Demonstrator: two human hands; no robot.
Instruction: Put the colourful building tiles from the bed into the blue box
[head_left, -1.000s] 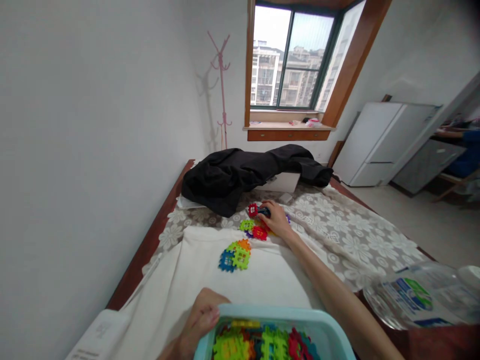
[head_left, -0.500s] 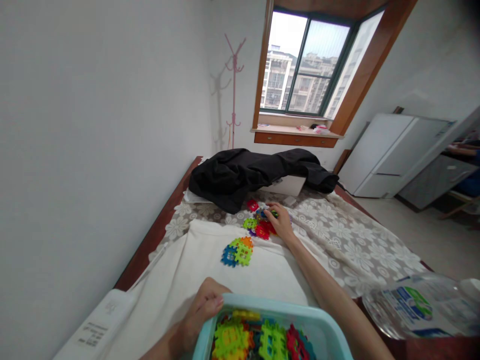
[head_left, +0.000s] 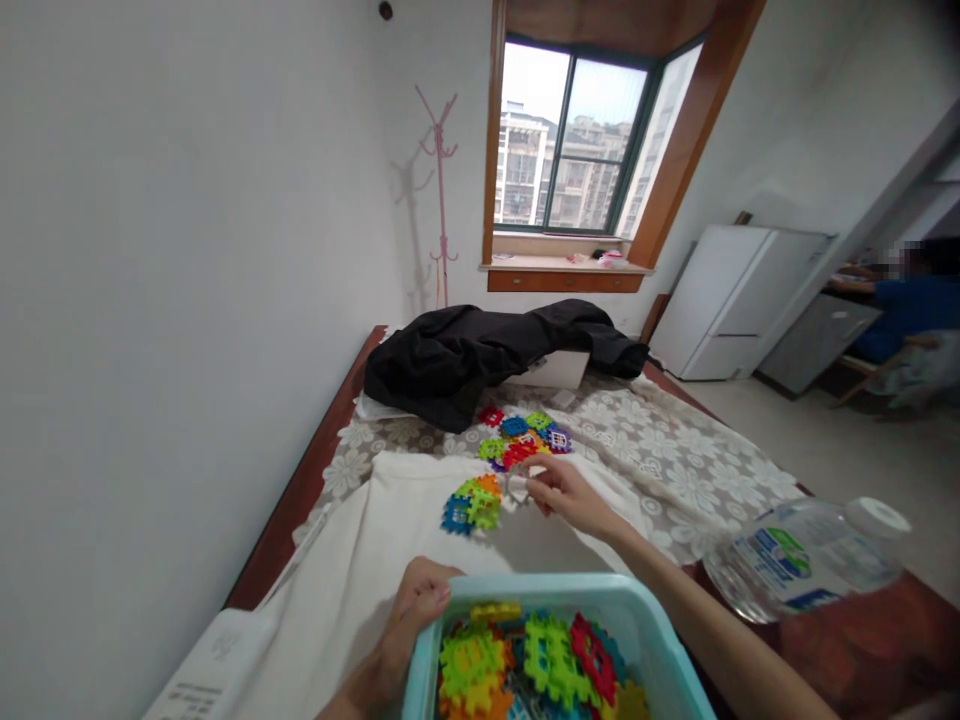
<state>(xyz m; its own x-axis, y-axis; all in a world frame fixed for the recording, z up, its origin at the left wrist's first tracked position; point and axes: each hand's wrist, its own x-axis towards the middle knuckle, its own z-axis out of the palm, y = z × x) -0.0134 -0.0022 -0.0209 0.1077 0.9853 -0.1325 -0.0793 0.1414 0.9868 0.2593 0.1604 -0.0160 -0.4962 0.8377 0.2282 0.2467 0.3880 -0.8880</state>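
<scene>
Left hand gripping teal bin rim, right hand pinching white tile beside joined tiles

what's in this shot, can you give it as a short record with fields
setting: table with lace cloth, by a window
left hand: grips the rim of the blue bin
right hand: pinches a white tile beside the joined tiles
bin contents: coloured tiles
loose tiles: pile farther back on the cloth
other things: black jacket, water bottle lying on its side at right
</scene>
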